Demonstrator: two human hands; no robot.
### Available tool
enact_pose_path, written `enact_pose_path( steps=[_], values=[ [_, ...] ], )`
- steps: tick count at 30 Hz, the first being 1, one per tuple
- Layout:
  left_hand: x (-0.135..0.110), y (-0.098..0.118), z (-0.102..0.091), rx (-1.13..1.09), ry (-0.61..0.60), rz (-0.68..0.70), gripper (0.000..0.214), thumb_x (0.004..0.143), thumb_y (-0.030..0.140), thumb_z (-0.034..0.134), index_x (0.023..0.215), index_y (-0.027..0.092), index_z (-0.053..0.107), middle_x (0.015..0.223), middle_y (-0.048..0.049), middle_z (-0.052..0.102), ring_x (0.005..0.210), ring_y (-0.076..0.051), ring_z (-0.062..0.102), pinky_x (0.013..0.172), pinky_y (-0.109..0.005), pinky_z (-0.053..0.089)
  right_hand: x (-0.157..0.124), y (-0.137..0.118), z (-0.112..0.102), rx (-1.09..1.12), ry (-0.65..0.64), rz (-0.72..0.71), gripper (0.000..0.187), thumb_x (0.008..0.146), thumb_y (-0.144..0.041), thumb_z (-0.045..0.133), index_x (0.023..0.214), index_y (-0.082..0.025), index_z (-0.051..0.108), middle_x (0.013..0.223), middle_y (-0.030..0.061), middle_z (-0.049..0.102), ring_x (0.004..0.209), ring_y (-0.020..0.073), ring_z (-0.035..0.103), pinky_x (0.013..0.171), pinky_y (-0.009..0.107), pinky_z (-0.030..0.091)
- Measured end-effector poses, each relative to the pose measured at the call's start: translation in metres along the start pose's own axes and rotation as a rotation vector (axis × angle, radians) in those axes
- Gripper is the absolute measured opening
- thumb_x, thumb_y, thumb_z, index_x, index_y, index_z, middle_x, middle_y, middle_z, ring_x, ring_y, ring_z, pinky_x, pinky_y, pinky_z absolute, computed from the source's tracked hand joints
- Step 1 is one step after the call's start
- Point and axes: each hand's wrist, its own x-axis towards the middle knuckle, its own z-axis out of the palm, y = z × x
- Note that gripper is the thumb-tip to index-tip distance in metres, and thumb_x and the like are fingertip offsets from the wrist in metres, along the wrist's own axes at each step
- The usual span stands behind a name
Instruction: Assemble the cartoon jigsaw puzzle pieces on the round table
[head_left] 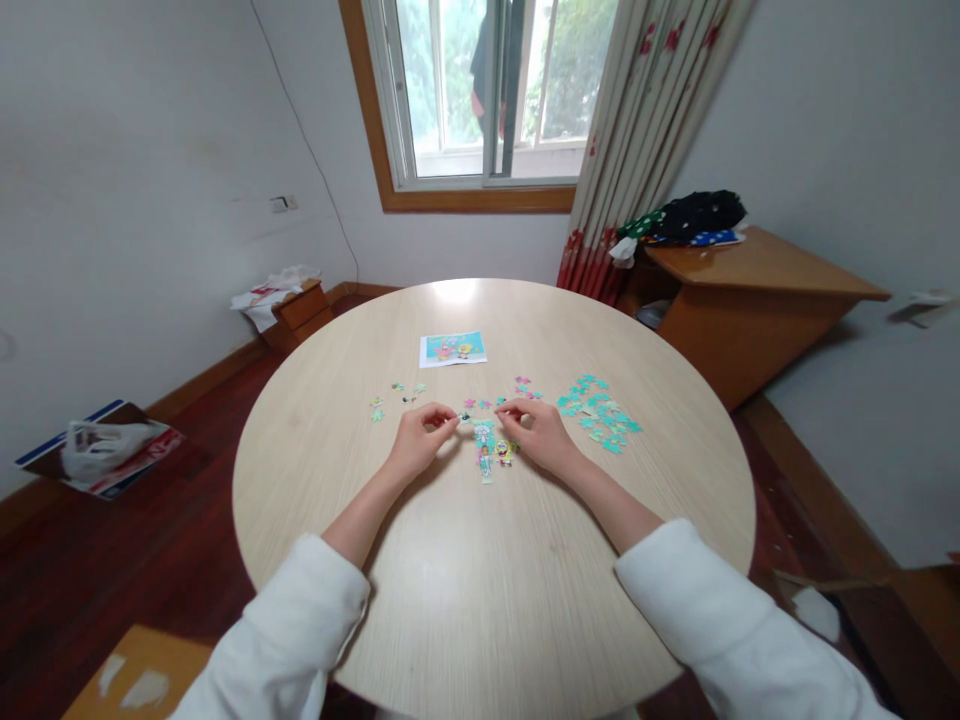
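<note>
Nearest my head camera, white sleeves (307,605) enter from seven and five o'clock. Mid-table I see the joined puzzle strip (484,452), a yellow section (503,453) just beside it at three. The left hand (421,440) sits at ten, the right hand (541,434) at two, apart, fingertips bunched; I can't tell whether either grips a piece. Teal pieces (600,408) lie past the right hand, the picture card (453,349) at eleven.

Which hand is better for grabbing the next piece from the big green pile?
Probably the right hand: it's closer to the green pile, on the same side. The left hand is farther off, across the picture strip.
</note>
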Motion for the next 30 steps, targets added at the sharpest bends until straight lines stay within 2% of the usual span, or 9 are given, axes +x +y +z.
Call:
enact_pose_path(
  steps=[13, 23, 30],
  values=[
    [-0.002, -0.006, 0.001, -0.02, -0.055, -0.039, 0.019, 0.068, 0.034, 0.067, 0.067, 0.015, 0.068, 0.067, -0.0044, 0.069, 0.061, -0.014, 0.059, 0.062, -0.027, 0.046, -0.002, 0.001, 0.001, 0.02, -0.003, 0.031, 0.017, 0.08, -0.022, 0.054, 0.078, -0.016, 0.07, 0.064, 0.002, 0.067, 0.059, 0.0132, 0.057, 0.061, 0.027, 0.046],
    [-0.011, 0.001, 0.006, -0.015, -0.076, -0.009, 0.018, 0.071, 0.033, 0.067, 0.068, 0.015, 0.069, 0.07, -0.0052, 0.07, 0.065, -0.015, 0.06, 0.065, -0.027, 0.045, -0.008, -0.007, 0.005, 0.077, -0.144, 0.056, 0.018, 0.08, -0.021, 0.055, 0.083, -0.016, 0.072, 0.067, 0.0024, 0.069, 0.06, 0.0127, 0.059, 0.061, 0.025, 0.046],
    [-0.015, 0.0, 0.01, -0.008, -0.06, 0.023, 0.018, 0.071, 0.033, 0.068, 0.067, 0.015, 0.07, 0.069, -0.0049, 0.07, 0.065, -0.014, 0.06, 0.065, -0.025, 0.045, -0.012, -0.012, 0.006, 0.051, -0.162, 0.043, 0.012, 0.079, -0.02, 0.061, 0.081, -0.016, 0.072, 0.067, 0.0026, 0.068, 0.061, 0.0126, 0.058, 0.064, 0.025, 0.046]
  ],
)
